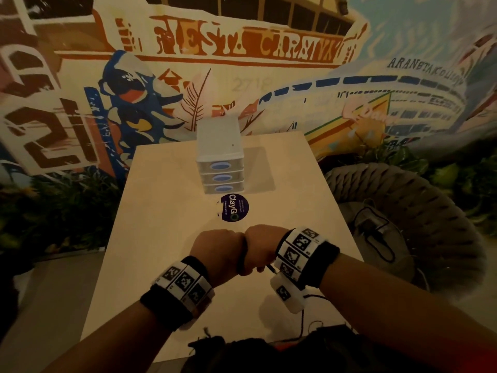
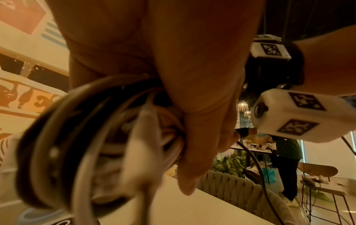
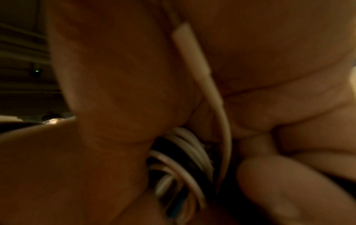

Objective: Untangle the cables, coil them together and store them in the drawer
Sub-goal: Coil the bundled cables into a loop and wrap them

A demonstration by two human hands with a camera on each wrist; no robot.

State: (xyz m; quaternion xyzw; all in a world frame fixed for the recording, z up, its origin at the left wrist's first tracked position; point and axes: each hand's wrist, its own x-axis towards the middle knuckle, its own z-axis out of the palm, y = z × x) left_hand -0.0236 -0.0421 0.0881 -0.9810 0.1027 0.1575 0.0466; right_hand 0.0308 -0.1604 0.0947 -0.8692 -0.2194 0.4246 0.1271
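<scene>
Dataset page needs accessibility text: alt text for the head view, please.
Two hands, the left hand and right hand, are pressed together above a pale table, gripping coiled cables. Beyond them stands a white three-drawer unit, all drawers closed, by a round purple sticker.
</scene>
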